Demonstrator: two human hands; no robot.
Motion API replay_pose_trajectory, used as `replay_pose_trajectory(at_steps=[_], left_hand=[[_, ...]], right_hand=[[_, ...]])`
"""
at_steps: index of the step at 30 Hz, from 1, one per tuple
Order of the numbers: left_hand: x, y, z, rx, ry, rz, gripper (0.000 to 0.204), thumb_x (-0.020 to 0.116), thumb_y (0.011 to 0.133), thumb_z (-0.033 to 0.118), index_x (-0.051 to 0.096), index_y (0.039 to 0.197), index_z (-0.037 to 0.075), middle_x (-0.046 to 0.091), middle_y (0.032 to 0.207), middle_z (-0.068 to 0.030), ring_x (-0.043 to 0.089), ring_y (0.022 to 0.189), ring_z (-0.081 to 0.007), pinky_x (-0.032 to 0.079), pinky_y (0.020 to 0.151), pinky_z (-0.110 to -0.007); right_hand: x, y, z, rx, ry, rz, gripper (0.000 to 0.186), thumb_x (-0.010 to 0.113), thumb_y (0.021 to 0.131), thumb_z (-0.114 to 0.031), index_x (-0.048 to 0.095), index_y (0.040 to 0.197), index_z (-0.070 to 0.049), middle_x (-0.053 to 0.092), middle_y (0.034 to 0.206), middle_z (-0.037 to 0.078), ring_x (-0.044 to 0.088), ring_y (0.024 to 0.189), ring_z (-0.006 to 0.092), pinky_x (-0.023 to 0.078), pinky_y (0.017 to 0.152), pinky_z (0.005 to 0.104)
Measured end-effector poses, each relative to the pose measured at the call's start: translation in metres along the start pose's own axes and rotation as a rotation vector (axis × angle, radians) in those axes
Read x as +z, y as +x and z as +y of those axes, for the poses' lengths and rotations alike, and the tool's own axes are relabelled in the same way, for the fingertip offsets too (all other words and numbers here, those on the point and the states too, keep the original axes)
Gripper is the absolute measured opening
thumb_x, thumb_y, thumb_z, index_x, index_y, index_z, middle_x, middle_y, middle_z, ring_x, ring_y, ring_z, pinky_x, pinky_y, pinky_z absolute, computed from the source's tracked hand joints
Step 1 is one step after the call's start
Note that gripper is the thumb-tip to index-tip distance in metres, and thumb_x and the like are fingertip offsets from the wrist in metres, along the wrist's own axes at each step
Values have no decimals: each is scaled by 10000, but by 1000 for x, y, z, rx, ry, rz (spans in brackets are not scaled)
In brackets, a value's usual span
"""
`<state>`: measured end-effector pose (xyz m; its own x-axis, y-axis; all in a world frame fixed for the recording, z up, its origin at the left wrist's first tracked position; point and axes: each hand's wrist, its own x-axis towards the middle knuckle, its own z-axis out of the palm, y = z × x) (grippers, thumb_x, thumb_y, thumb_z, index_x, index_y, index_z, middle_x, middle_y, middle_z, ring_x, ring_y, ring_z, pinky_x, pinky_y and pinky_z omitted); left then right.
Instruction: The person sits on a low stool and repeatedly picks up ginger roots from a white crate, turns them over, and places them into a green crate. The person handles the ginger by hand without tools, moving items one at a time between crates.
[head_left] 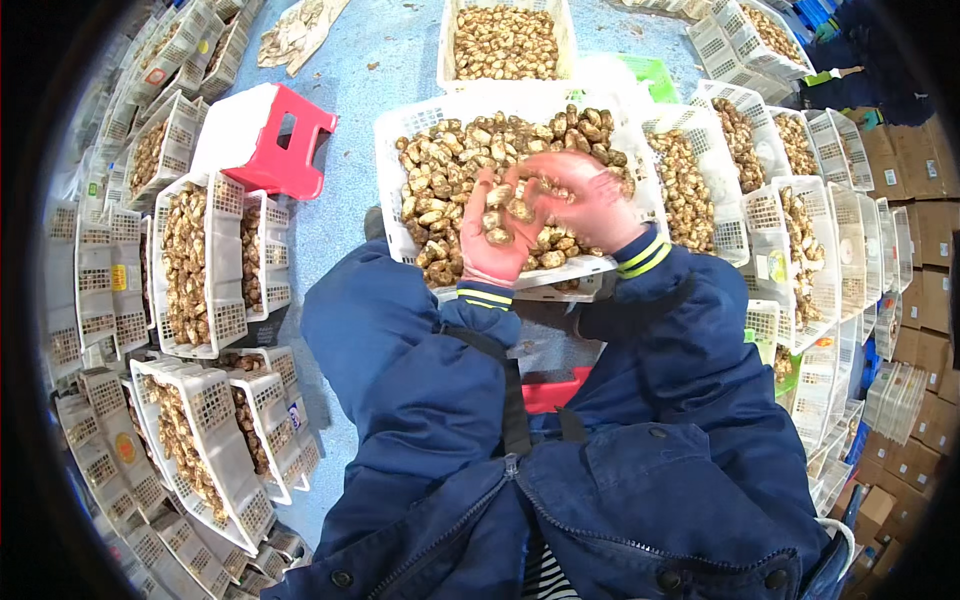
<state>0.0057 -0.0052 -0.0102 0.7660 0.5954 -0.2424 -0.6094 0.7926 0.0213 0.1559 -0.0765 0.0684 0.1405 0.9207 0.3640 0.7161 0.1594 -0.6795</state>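
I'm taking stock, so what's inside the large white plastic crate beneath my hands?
The crate holds a heap of rounded brown-and-tan pieces. Your left hand and right hand cover part of it; the crate's bottom and any lower layers are hidden underneath.

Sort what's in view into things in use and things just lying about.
Apparently in use:
- left hand, cupping brown pieces
- right hand, curled beside it
- white basket of such pieces, under both hands

Seemingly just lying about:
- red-and-white stool
- soiled cloth on the floor
- cardboard boxes at right
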Motion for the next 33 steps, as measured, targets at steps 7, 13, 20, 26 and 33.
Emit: replay_pose_trajectory(at_steps=[7,13,20,26,33], left_hand=[[3,3,-4,32,-12,86,570,371,985,559,444,1410,186,535,1340,-122,541,1175,-302,460,955,-488],[11,0,-2,56,-83,46,619,288,985,586,441,1418,172,535,1335,-133,547,1103,-289,456,927,-533],[14,-1,-3,143,6,68,629,311,996,556,437,1419,108,530,1343,-139,503,1220,-322,394,1048,-502],[8,0,-2,126,13,48,615,367,991,534,429,1424,102,498,1394,-130,500,1226,-314,395,1043,-498],[7,-2,2,99,-10,38,627,395,978,547,369,1459,147,499,1393,-88,503,1236,-290,463,963,-523]], right_hand=[[25,-2,-14,223,33,23,300,656,806,-80,654,1105,-64,666,1019,131,638,968,302,520,804,371],[21,-7,-3,261,18,-13,291,614,810,-26,664,1095,-65,669,1023,133,644,957,306,524,807,372],[24,-3,-19,-6,-110,-15,365,662,761,-44,644,1119,-107,671,1032,82,630,1010,276,505,853,369],[38,-5,-30,94,-217,-44,450,688,749,-70,615,1192,-108,674,1051,92,642,1006,269,501,871,387],[22,-6,-16,547,773,65,379,637,875,-57,545,1235,17,651,1111,76,602,1042,149,474,929,293]])
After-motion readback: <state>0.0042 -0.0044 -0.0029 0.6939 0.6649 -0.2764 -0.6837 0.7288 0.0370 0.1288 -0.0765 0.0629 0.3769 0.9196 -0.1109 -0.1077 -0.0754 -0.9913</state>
